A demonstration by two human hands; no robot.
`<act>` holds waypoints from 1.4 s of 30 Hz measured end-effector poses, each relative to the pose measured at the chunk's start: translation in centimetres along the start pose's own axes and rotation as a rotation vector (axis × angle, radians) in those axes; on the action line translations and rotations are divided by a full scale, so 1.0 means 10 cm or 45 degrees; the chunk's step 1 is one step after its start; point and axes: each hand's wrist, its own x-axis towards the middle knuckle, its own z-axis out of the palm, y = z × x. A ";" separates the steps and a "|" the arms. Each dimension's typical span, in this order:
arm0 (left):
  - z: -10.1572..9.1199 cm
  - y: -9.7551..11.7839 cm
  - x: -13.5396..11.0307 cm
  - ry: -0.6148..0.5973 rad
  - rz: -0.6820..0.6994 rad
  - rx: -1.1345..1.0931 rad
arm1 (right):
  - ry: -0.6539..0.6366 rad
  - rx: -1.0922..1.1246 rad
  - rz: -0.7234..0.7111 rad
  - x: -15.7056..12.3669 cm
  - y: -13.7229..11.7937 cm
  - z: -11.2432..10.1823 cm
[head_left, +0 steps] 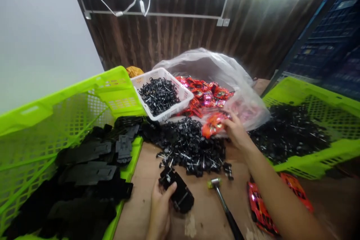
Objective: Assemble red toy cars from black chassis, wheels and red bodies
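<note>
My left hand (161,204) grips a black toy car chassis (180,191) over the cardboard-brown table, its thumb lying across the top. Farther off, my right hand (233,125) has its fingers closed on an orange-red toy car body (214,124) at the mouth of a clear plastic bag (247,99). More shiny red car bodies (206,92) fill that bag. Between my hands spreads a heap of black wheels on metal axles (191,146). A hammer (222,198) with a yellowish head and black handle lies in front of the heap.
On the left, a green crate (129,174) holds black chassis pieces (90,172). A white basket (180,105) of small black parts stands behind the heap. Another green crate (312,172) with black parts sits at right. Two red toy cars (261,210) lie beside my right forearm.
</note>
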 end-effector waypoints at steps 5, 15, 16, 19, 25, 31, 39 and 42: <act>-0.12 0.20 0.03 -0.020 0.097 0.076 | -0.888 0.270 0.728 -1.56 -0.05 0.21; -0.27 0.18 -0.03 -0.066 0.121 0.182 | -0.103 -1.088 0.102 -2.61 0.20 0.75; -0.26 0.18 -0.04 -0.086 0.124 0.188 | -0.109 -1.175 0.099 -2.66 0.19 0.75; -0.22 0.16 -0.07 -0.179 0.107 0.199 | 0.047 -1.144 0.195 -2.68 0.15 0.66; 0.00 -0.11 -0.35 -0.381 -0.214 0.112 | -0.058 -0.667 0.377 -2.48 -0.09 0.60; 0.21 -0.28 -0.61 -0.511 -0.178 0.042 | -0.085 -0.743 0.350 -2.45 -0.12 0.68; 0.21 -0.30 -0.71 -0.552 -0.096 0.121 | 0.027 -0.662 0.293 -2.63 0.03 0.72; 0.20 -0.27 -0.73 -0.541 -0.008 0.233 | -0.054 -0.493 0.293 -2.66 0.01 0.67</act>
